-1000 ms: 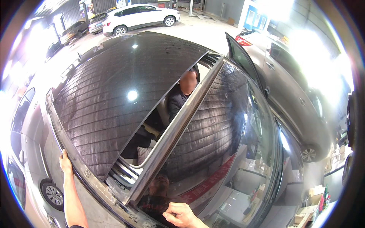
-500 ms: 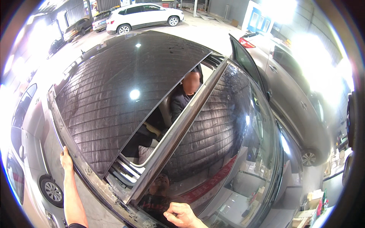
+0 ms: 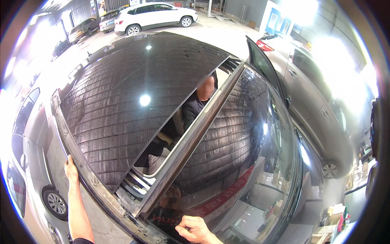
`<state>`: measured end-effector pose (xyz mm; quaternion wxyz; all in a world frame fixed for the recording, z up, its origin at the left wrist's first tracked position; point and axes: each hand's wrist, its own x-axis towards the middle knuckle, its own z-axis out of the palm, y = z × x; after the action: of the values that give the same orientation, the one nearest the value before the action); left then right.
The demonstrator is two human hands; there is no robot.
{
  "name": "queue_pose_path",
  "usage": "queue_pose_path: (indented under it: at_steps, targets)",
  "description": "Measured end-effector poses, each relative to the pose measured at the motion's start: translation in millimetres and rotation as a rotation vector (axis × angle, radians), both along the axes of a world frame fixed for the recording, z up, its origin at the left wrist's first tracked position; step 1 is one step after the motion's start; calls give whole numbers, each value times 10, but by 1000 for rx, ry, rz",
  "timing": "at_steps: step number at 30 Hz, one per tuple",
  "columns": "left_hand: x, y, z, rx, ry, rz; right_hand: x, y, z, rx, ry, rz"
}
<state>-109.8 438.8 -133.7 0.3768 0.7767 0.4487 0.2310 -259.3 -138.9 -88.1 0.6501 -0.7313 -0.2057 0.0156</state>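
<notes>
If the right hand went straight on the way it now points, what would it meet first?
Probably the dark glass, whose corner lies just ahead of the right hand. Depth is unclear, though: if it clears the glass, the roof rail comes next.

Car wkshp/garage, by the look of it. Dark glass roof (image 3: 118,85) of a car at ctr., w/ a gap showing a person (image 3: 193,112) inside. More veh. parked round it: silver car (image 3: 34,150) at 8–9 o'clock, grey-brown car (image 3: 313,91) at 2–3, white SUV (image 3: 156,19) just before 12, dark car (image 3: 84,30) at 10. Ribbed wall (image 3: 75,11) at 10–11, blue-&-white panels (image 3: 277,23) at 1, pale flr. (image 3: 221,32) nr. 12. Boxes (image 3: 335,211) & misc. clutter at 4. Bright lamp refl. (image 3: 145,100) in the glass.
</notes>
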Motion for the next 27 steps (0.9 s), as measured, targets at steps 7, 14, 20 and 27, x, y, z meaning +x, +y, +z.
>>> queue_pose_path:
  at_steps: [7,14,20,27]
  targets:
    - [14,8,-19,-17,-19,14,-6,0,1,-8,19,0]
    - [20,-54,14,-31,-48,-2,-15,-1,-2,8,-2,-11]
    - [0,-80,44,-27,-48,-3,-44,30,67,-13,44,-67]
    - [-4,-39,12,-58,-61,-14,-53,37,65,-33,43,-74]
